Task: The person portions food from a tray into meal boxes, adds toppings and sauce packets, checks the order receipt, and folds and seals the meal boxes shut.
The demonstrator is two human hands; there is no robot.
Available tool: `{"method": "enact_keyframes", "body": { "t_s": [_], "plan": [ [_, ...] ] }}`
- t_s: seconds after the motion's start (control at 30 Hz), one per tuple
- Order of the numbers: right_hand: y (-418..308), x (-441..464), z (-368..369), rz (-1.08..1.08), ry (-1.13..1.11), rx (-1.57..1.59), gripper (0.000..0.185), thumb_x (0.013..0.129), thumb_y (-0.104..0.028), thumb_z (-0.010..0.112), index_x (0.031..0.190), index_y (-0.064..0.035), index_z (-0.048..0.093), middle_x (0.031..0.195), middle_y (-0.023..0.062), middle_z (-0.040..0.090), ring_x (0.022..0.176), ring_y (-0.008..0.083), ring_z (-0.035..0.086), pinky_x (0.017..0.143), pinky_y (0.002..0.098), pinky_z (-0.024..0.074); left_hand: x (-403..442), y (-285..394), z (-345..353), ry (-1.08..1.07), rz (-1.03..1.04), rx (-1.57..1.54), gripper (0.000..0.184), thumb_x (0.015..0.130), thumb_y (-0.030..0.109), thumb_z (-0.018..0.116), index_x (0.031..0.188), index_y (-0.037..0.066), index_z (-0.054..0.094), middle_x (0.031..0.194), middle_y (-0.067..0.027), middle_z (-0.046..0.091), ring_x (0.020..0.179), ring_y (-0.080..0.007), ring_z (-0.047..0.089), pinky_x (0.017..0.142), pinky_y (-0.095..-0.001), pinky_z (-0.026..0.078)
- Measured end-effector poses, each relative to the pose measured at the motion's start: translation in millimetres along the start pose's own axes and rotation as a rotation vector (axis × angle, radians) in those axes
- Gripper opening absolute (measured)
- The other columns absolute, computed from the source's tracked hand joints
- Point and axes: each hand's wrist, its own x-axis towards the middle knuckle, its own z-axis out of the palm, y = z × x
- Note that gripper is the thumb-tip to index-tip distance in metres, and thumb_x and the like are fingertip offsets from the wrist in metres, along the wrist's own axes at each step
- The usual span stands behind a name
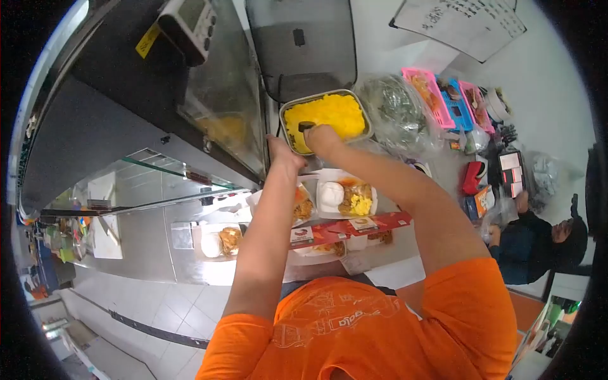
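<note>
A rectangular metal tray (368,134) holds crumbly yellow food (339,114), perhaps scrambled egg. My left hand (285,155) grips the tray's near left corner, some of its fingers hidden. Over the food, my right hand (322,139) is closed around a dark utensil (305,126); its working end cannot be made out. Just below my forearms is an open meal box (322,210) with white rice (330,195), brown food and a yellow heap (361,204). Another meal box (305,208) beside it is partly covered by my left arm.
A glass-fronted black cabinet (221,95) stands close on the left. More meal boxes (218,242) and red printed sleeves (348,229) lie nearer me. To the right are a bag of greens (399,111), pink baskets (432,101), a red tape dispenser (472,177) and another person (529,244).
</note>
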Motion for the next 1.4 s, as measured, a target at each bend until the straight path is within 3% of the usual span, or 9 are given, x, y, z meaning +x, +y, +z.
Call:
{"method": "enact_keyframes", "body": {
  "t_s": [0.2, 0.43, 0.5, 0.63, 0.7, 0.77, 0.9, 1.1, 1.4],
  "plan": [
    [-17.0, 18.6, -5.4, 0.0, -0.303, 0.163, 0.021, 0.088, -0.02, 0.061, 0.094, -0.0069, 0.076, 0.097, 0.0147, 0.075, 0.092, 0.0309, 0.073, 0.075, 0.0432, 0.0576, -20.0, -5.0, -0.1, -0.124, 0.01, -0.201, 0.086, 0.097, 0.069, 0.026, 0.15, 0.002, 0.037, 0.154, -0.0209, 0.039, 0.142, -0.0364, 0.039, 0.117, -0.0465, 0.031],
    [16.8, 53.4, 23.9, -0.26, -0.373, 0.371, 0.023, 0.088, -0.02, 0.059, 0.096, -0.0025, 0.072, 0.092, 0.0153, 0.073, 0.085, 0.0356, 0.07, 0.075, 0.0475, 0.054, -14.9, -6.9, -2.3, -0.104, -0.03, -0.18, 0.084, 0.097, 0.069, 0.03, 0.148, 0.003, 0.039, 0.152, -0.0198, 0.041, 0.138, -0.035, 0.043, 0.116, -0.0474, 0.03],
    [36.1, 62.0, 58.8, -0.825, 0.12, 0.55, 0.024, 0.095, -0.021, 0.055, 0.095, -0.0012, 0.068, 0.087, 0.0139, 0.071, 0.078, 0.0308, 0.067, 0.074, 0.0443, 0.0523, -20.7, -3.6, 1.8, -0.074, -0.052, -0.184, 0.082, 0.097, 0.068, 0.03, 0.146, 0.003, 0.042, 0.151, -0.0191, 0.044, 0.136, -0.0341, 0.045, 0.116, -0.0466, 0.031],
    [70.3, 41.7, 31.9, -0.669, -0.202, 0.794, 0.029, 0.101, -0.024, 0.052, 0.093, -0.0009, 0.067, 0.082, 0.0109, 0.068, 0.07, 0.0221, 0.06, 0.07, 0.0371, 0.0499, -31.8, -6.4, 4.6, -0.303, 0.074, -0.072, 0.088, 0.098, 0.065, 0.035, 0.148, -0.008, 0.032, 0.151, -0.023, 0.042, 0.138, -0.0348, 0.044, 0.119, -0.0458, 0.028],
    [78.9, 22.4, 21.7, -0.214, -0.361, 1.113, 0.033, 0.104, -0.029, 0.053, 0.092, -0.0008, 0.066, 0.08, 0.0061, 0.064, 0.068, 0.015, 0.054, 0.065, 0.0315, 0.0458, -56.7, -8.6, 17.9, -0.262, 0.1, -0.076, 0.069, 0.102, 0.052, 0.039, 0.143, -0.003, 0.043, 0.145, -0.0194, 0.05, 0.134, -0.0306, 0.049, 0.114, -0.042, 0.035],
    [85.9, 7.2, 6.3, -0.108, -0.333, 1.151, 0.033, 0.103, -0.03, 0.054, 0.093, -0.0014, 0.066, 0.079, 0.0034, 0.063, 0.067, 0.0132, 0.052, 0.063, 0.0297, 0.0444, -119.2, -21.6, 23.4, 0.071, 0.703, 1.012, 0.045, 0.1, 0.035, 0.05, 0.131, 0.003, 0.058, 0.13, -0.0154, 0.064, 0.117, -0.024, 0.061, 0.102, -0.0361, 0.044],
    [94.4, -25.6, -15.4, 0.02, -0.208, 1.338, 0.031, 0.103, -0.033, 0.057, 0.094, -0.0044, 0.065, 0.074, -0.0034, 0.054, 0.064, 0.0083, 0.047, 0.058, 0.0248, 0.0396, -199.2, -52.1, -29.9, -0.389, 0.488, 1.572, 0.038, 0.095, 0.022, 0.06, 0.128, 0.004, 0.063, 0.132, -0.0219, 0.06, 0.113, -0.0285, 0.064, 0.09, -0.0341, 0.052],
    [50.5, -105.6, -75.3, -0.008, -0.469, 1.721, 0.025, 0.104, -0.032, 0.054, 0.098, -0.009, 0.061, 0.074, -0.0082, 0.045, 0.063, 0.0032, 0.041, 0.055, 0.0209, 0.0337, -252.6, -132.8, -87.7, -0.784, 0.657, 1.836, 0.053, 0.096, 0.03, 0.059, 0.144, 0.008, 0.049, 0.155, -0.0217, 0.037, 0.142, -0.0385, 0.038, 0.113, -0.0452, 0.037],
    [-96.1, -171.4, -37.5, -0.102, -0.067, 0.672, 0.013, 0.092, -0.013, 0.056, 0.1, -0.0028, 0.056, 0.085, 0.0166, 0.061, 0.083, 0.0333, 0.065, 0.071, 0.047, 0.051, -273.3, -154.4, -111.2, -0.697, 0.579, 2.04, 0.052, 0.097, 0.039, 0.055, 0.142, 0.012, 0.052, 0.155, -0.0173, 0.039, 0.145, -0.0397, 0.032, 0.115, -0.0619, 0.024]
  ]
}}
